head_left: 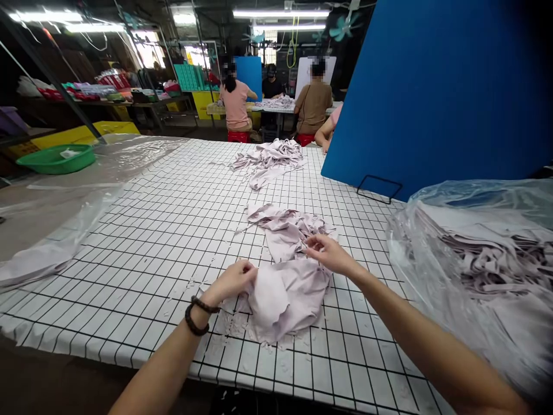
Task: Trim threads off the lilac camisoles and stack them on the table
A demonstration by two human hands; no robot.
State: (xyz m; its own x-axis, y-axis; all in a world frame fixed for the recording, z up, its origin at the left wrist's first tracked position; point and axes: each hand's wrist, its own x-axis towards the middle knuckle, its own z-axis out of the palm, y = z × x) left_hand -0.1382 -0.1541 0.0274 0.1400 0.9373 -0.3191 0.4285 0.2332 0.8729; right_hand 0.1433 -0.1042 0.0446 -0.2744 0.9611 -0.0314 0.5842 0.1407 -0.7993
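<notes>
A crumpled piece of pale lilac cloth (287,294) lies on the white table with the black grid (164,230) in front of me. My left hand (233,280), with a dark bead bracelet on the wrist, is closed on the cloth's left edge. My right hand (330,253) pinches the cloth's upper right part. Just behind lies a small heap of the same lilac cloth (285,225). Small fabric scraps (233,323) are scattered on the table around the piece.
A clear plastic bag (475,265) stuffed with lilac pieces sits at the right. A big blue board (432,86) stands behind it. Another lilac pile (270,158) lies farther back. Plastic sheeting (64,202) and a green basin (56,158) are left. Several people sit at a far table.
</notes>
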